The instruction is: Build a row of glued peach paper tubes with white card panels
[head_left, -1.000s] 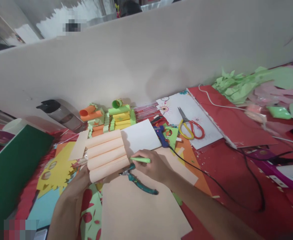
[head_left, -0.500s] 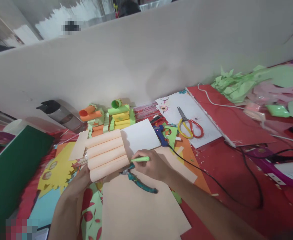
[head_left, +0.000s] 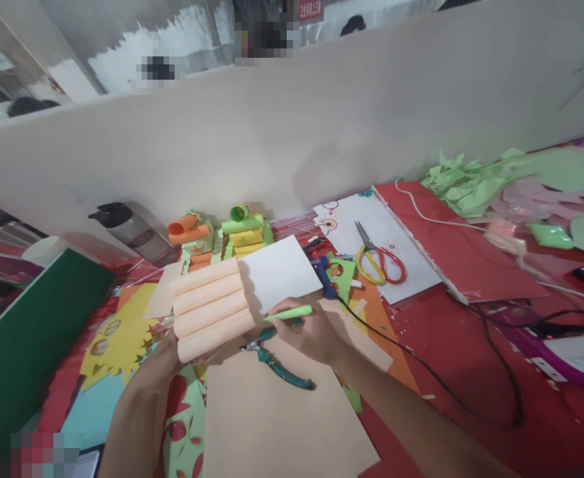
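Observation:
A row of joined peach paper rolls [head_left: 212, 309] is gripped at its lower left edge by my left hand [head_left: 166, 355], whose fingers are mostly hidden beneath it. Between the fingers of my right hand [head_left: 307, 334] is a light green pen [head_left: 292, 312], its tip just right of the rolls, near the corner of a white sheet [head_left: 280, 269]. Teal-handled pliers [head_left: 282, 370] lie below my right hand on stacked peach paper [head_left: 272, 425]. A blue glue gun [head_left: 324, 275] rests beyond that hand.
Yellow-and-red scissors [head_left: 379, 259] lie on a drawn-on sheet. The glue gun's black cord [head_left: 411, 345] crosses the red tabletop. Orange and green paper-roll pieces [head_left: 244, 229] and a bottle [head_left: 132, 232] stand by the partition [head_left: 252, 146]. A green board [head_left: 37, 338] stands at left.
The pen has tilted, its upper end moving right and slightly up with my right hand. My left hand still holds the paper rolls. The camera view has shifted a little.

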{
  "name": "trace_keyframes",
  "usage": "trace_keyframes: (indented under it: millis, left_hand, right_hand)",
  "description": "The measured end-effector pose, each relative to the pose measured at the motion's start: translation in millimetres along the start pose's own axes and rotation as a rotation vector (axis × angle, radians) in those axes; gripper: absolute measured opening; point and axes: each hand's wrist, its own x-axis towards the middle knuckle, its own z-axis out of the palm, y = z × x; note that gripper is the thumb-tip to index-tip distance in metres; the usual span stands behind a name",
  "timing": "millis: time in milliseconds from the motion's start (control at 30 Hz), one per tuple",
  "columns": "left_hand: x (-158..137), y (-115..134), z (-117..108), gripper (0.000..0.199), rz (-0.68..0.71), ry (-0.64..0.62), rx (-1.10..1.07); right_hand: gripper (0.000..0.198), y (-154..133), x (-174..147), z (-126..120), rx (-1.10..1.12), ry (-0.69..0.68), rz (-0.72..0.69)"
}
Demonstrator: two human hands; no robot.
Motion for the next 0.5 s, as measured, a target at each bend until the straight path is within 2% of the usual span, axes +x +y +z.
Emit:
trace_keyframes:
  millis: [167,367,500]
  left_hand:
    - [2,-22,-18,0.011,0.087,0.044,-0.060]
    - [0,-17,-12,0.014,0.138,0.025,-0.060]
    - [-1,-13,-4,0.019,0.087,0.118,-0.143]
  right_hand:
    - [0.012,-9,-3,-8,0.063,0.153,-0.128]
    - [0.019,-21,-2,-5,-0.047,0.062,-0.299]
    - [0.022,-21,2,-12,-0.175,0.081,-0.377]
